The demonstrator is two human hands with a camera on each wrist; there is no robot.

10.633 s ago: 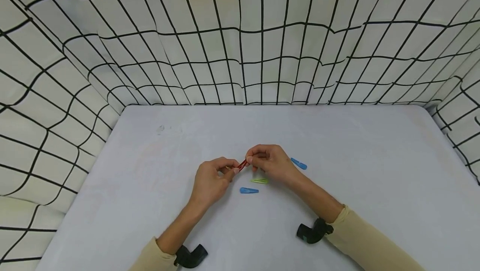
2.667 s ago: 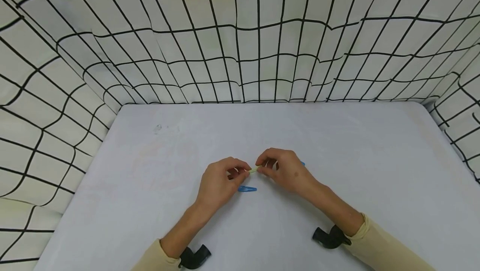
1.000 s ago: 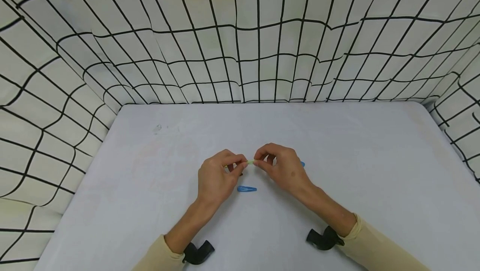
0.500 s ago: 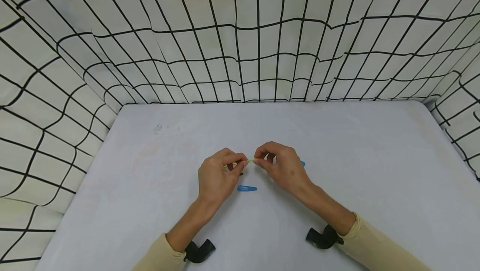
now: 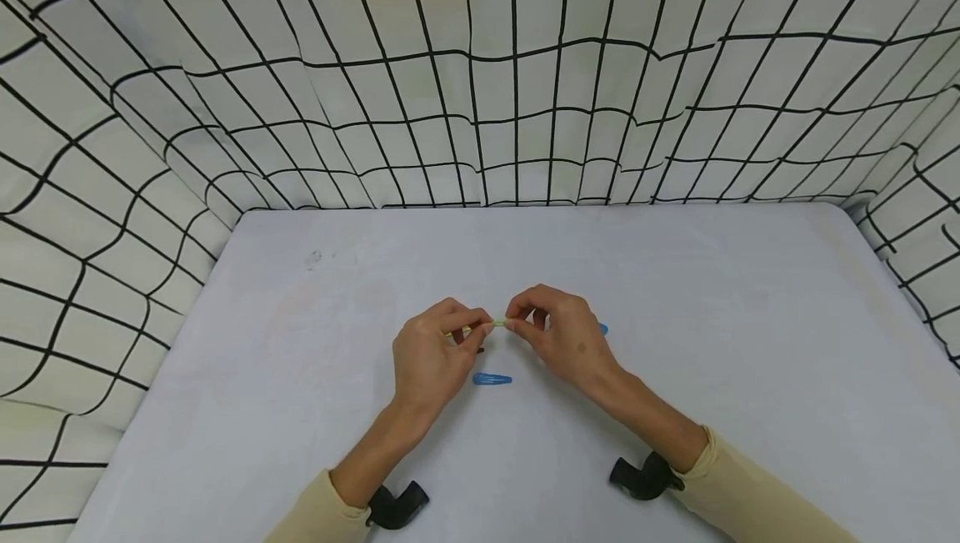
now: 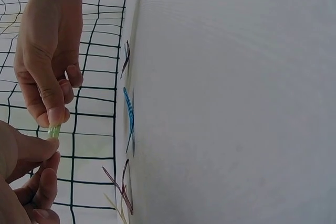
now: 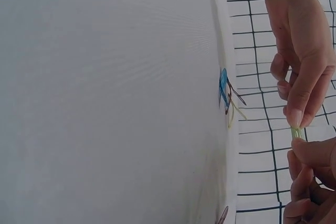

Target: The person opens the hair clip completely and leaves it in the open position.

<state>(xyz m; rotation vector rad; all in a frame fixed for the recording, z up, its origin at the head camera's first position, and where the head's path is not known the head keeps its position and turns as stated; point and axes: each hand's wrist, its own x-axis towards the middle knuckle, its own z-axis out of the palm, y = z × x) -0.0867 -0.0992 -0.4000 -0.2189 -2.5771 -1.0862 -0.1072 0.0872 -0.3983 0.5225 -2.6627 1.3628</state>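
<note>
A light green snap hair clip (image 5: 499, 324) is held between both hands above the table. My left hand (image 5: 431, 355) pinches one end with thumb and fingertips; my right hand (image 5: 566, 334) pinches the other. Mostly covered by fingers, only the clip's short middle shows in the left wrist view. Below the hands lies a blue hair clip (image 5: 492, 379). Another blue clip (image 5: 603, 329) peeks out behind the right hand. Beside the left fingers a dark red clip's tip (image 5: 481, 350) shows. A yellow-green clip (image 5: 457, 331) is partly hidden behind that hand.
All of this is over a white-covered table (image 5: 300, 343). Black grid netting over white cloth (image 5: 495, 93) rises behind it and at both sides. In the left wrist view, a red clip (image 6: 126, 190) has its two arms spread apart.
About ten seconds ago both hands held a red clip, and a green one lay on the table. Now they pinch the green one, raised slightly since 2.7 seconds ago. Little moves in the last second.
</note>
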